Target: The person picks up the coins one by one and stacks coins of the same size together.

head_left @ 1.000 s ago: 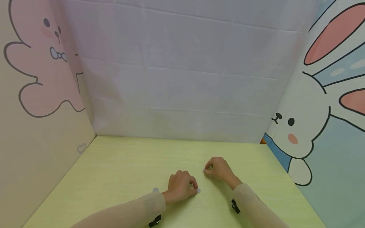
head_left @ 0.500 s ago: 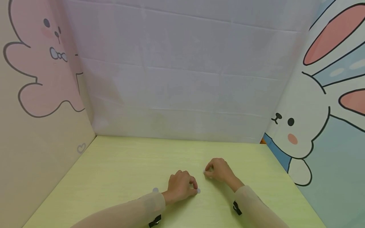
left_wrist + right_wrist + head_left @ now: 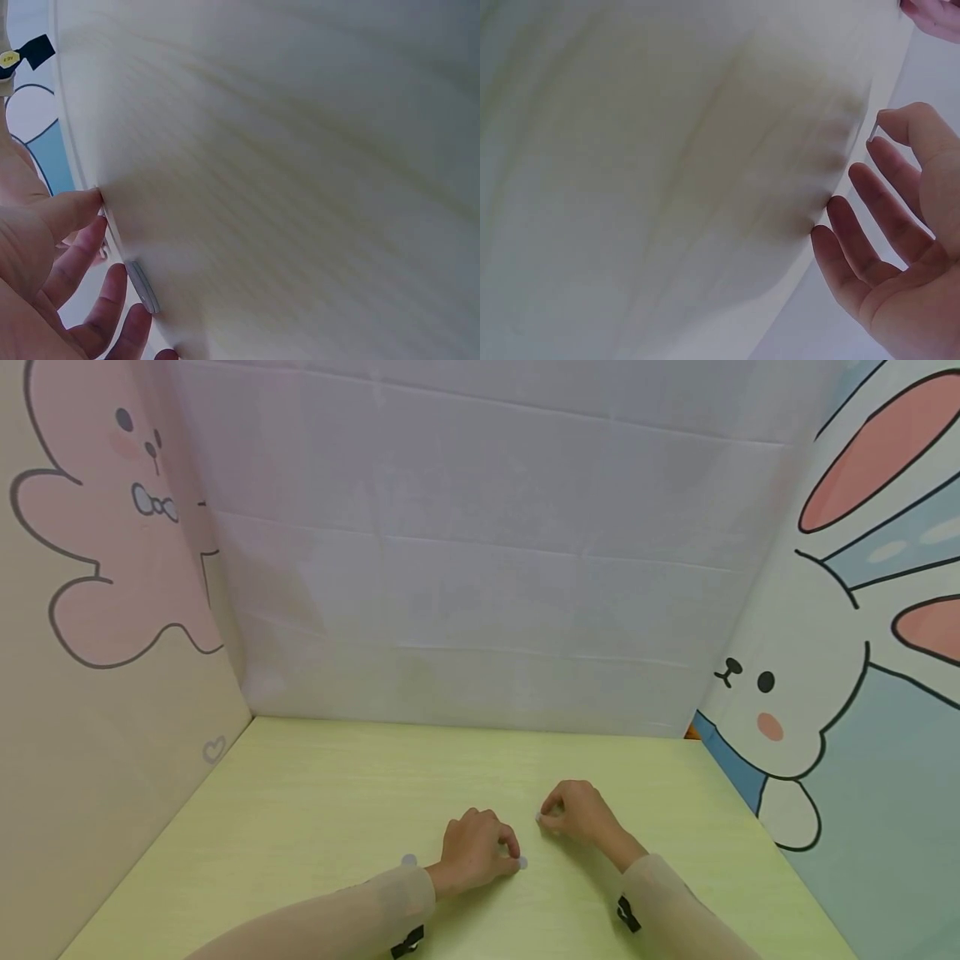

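Near the middle of the light yellow table, my left hand (image 3: 474,852) pinches a small grey disc (image 3: 522,862) at its edge between thumb and index finger. A second grey disc (image 3: 408,860) lies on the table to the left of that wrist. In the left wrist view, a flat grey disc (image 3: 142,286) lies by the middle and ring fingertips; which of the two it is, I cannot tell. Farther back and to the right, my right hand (image 3: 579,810) holds a thin pale disc (image 3: 874,130) between thumb and index finger, its other fingers spread and curved down toward the table.
The table (image 3: 337,793) is bounded by a white sheet (image 3: 480,568) behind, a pink cartoon panel (image 3: 142,560) at left and a rabbit panel (image 3: 795,693) at right. Both sleeves carry a black strap.
My right hand has moved slightly toward me, still pinching its disc. The left hand and the grey discs have stayed put.
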{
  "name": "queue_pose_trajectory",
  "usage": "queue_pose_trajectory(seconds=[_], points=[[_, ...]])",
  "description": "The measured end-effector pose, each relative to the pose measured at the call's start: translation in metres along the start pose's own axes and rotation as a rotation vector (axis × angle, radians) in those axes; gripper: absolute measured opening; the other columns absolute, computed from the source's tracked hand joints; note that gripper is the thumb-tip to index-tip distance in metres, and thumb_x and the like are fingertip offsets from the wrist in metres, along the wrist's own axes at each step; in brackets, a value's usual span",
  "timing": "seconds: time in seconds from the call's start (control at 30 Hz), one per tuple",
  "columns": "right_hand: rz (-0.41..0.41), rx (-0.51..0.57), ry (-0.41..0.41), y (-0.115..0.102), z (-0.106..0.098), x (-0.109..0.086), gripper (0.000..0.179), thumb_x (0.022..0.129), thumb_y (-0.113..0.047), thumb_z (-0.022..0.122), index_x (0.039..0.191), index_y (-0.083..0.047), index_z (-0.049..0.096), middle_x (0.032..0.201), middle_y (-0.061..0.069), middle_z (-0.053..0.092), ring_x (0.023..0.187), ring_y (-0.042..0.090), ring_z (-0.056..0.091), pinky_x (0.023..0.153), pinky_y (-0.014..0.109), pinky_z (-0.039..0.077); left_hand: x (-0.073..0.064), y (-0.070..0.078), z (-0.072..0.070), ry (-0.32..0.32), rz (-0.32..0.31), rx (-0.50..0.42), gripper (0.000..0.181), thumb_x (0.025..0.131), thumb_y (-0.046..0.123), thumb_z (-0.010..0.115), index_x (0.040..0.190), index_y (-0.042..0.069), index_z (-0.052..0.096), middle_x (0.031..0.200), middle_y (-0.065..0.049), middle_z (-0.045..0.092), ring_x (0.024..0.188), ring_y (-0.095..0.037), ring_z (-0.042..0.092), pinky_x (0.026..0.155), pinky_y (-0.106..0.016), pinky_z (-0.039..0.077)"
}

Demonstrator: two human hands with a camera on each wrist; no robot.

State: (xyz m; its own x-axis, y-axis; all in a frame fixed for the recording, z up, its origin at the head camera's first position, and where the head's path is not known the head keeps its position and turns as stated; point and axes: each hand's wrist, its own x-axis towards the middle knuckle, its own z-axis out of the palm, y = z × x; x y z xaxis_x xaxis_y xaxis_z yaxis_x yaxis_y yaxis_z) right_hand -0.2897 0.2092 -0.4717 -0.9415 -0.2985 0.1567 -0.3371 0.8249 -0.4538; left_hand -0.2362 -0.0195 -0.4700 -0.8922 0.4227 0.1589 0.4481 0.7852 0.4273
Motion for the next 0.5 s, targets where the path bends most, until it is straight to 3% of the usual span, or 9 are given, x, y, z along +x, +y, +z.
queue_pose_trajectory(seconds=[0.3,0.5], points=[[-0.016,0.015,-0.002,-0.0018,-0.0036,-0.0033,0.009,0.086,-0.016,0.089,0.083,-0.014,0.081,0.091,-0.002,0.075,0.080,0.012,0.062,0.071,0.033,0.052,-0.0020,0.0011,-0.0032,0.007,0.020,-0.009,0.014,0.083,0.037,0.092,0.078,0.033,0.080,0.091,0.008,0.069,0.078,-0.011,0.048,0.067,-0.031,0.036],[-0.025,0.011,0.001,-0.0006,-0.0026,-0.0059,0.009,0.086,-0.016,0.089,0.083,-0.015,0.081,0.091,-0.003,0.076,0.084,0.013,0.065,0.075,0.036,0.054,-0.0006,-0.0026,0.0022,0.029,0.030,-0.026,0.014,0.082,0.037,0.092,0.076,0.032,0.080,0.089,0.008,0.068,0.078,-0.011,0.049,0.066,-0.032,0.036]])
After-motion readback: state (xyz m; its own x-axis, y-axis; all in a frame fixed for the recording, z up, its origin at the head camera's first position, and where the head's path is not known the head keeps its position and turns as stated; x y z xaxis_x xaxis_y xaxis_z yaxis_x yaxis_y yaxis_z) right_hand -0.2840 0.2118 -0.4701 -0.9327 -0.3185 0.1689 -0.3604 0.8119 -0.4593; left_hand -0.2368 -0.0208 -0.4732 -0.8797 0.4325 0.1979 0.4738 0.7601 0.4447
